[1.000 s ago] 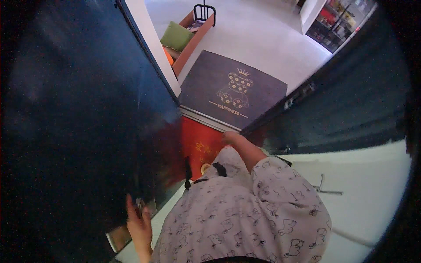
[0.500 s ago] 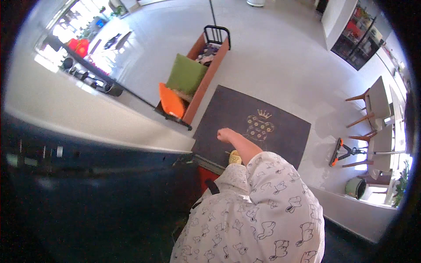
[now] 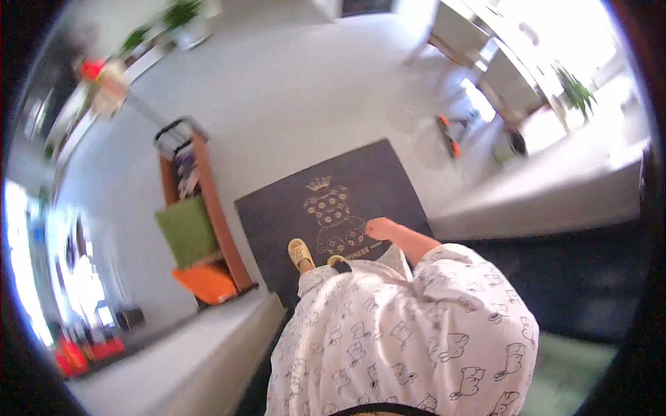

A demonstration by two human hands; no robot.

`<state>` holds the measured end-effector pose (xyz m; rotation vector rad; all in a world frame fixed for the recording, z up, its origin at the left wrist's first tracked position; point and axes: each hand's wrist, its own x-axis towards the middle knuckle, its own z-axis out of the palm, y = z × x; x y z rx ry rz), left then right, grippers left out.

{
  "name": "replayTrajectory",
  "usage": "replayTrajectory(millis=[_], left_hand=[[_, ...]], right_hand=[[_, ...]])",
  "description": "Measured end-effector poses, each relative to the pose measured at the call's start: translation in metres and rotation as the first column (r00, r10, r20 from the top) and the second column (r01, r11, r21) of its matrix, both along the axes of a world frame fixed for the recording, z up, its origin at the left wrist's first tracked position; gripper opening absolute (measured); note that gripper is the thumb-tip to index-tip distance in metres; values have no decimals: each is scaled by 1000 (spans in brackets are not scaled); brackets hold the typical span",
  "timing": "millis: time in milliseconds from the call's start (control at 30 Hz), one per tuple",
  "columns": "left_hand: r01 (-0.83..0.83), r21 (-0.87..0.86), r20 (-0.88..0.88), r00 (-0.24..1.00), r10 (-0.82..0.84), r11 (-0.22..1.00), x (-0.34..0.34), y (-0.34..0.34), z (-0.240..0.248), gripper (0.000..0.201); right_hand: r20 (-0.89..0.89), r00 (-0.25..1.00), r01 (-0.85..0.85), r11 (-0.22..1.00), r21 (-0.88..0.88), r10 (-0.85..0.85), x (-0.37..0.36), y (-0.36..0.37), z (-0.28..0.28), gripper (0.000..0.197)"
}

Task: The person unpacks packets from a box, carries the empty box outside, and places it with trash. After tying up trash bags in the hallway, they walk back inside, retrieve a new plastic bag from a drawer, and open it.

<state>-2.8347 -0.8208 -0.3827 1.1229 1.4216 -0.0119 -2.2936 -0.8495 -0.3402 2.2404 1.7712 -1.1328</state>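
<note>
My right hand (image 3: 379,229) hangs in front of my body with its fingers curled into a loose fist. Nothing shows in it. It reaches out of a white sleeve (image 3: 472,270) printed with rabbit outlines. Below it lies a dark grey doormat (image 3: 378,170) with a gold crowned bear design; the hand is held above the mat and touches nothing. On the mat's near part is my foot in a yellow slipper (image 3: 300,254), and a second slipper (image 3: 338,260) is partly covered by the clothing. My left hand is out of sight.
Left of the mat stands a long brown cart (image 3: 218,208) with a black handle, holding a green cushion (image 3: 186,232) and an orange piece (image 3: 206,283). Low walls (image 3: 548,194) flank the mat. A mop head with orange edges (image 3: 447,136), chairs (image 3: 510,90) and a pot (image 3: 510,147) are at right.
My view has turned to the right, so the cart now stands farther left and the chairs nearer the top. A second slipper has come into sight. My right hand is still curled.
</note>
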Motion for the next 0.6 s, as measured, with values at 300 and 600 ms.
replayTrajectory(millis=[300, 600], left_hand=[[583, 142, -209, 808, -551, 800, 148, 386, 44, 14], [632, 166, 45, 762, -646, 757, 442, 358, 79, 22]], right_hand=[[40, -157, 941, -137, 311, -987, -137, -278, 139, 29], [560, -798, 602, -301, 739, -222, -309, -340, 294, 35]])
